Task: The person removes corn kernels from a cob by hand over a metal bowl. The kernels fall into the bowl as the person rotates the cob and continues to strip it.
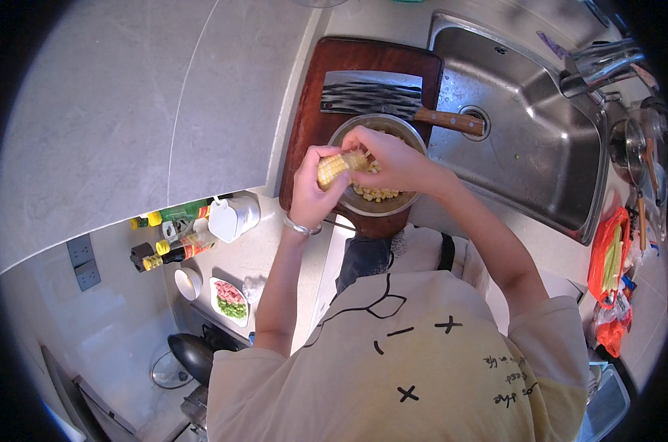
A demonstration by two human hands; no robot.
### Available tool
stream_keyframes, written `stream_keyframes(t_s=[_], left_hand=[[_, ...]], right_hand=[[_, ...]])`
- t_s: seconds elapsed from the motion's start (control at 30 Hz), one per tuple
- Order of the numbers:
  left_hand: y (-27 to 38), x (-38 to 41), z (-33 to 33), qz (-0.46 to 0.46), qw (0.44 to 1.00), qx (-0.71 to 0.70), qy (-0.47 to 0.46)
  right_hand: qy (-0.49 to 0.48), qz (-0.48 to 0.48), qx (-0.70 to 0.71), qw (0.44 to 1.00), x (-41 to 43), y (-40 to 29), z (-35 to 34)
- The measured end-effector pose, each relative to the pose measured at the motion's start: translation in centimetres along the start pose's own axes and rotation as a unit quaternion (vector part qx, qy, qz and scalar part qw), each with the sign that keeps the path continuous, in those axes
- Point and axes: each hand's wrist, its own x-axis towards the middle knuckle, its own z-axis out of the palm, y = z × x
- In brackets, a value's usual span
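Note:
My left hand [316, 185], with a silver bangle at its wrist, grips a partly stripped corn cob [332, 169]. Rows of yellow and pale kernels still sit on the cob's left end, while its right end is bare. The fingers and thumb of my right hand [392, 160] close around that bare end. Beneath both hands stands a round metal bowl [382, 208] holding loose corn kernels [375, 193]. The bowl rests on a dark reddish wooden cutting board [307, 130]. Behind the bowl lies a cleaver [374, 91], its wooden handle reaching over the sink. My hands hide part of the bowl.
A steel sink [524, 149] with a faucet [599, 72] adjoins the board on the right. At left are sauce bottles [185, 212], a white container [234, 218], a small bowl [189, 283] and a plate of diced meat and green pieces [230, 301]. A red bag [610, 259] lies far right.

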Motion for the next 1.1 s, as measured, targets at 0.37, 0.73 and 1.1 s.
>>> stream_keyframes(t_s=[0.37,0.73,1.1], left_hand=[[-0.9,-1.2,2.0,-0.013,0.992,0.075,0.104],[-0.8,-1.0,1.2,-0.083,0.98,-0.151,0.097],[-0.3,-0.9,2.7,-0.058,0.984,-0.117,0.118]], right_hand=[[0.182,-0.019,-0.105,0.977,-1.4,0.7,4.2],[0.195,-0.093,-0.209,0.954,-1.6,-0.3,2.6],[0.232,-0.104,-0.247,0.935,-1.8,-0.3,2.6]])
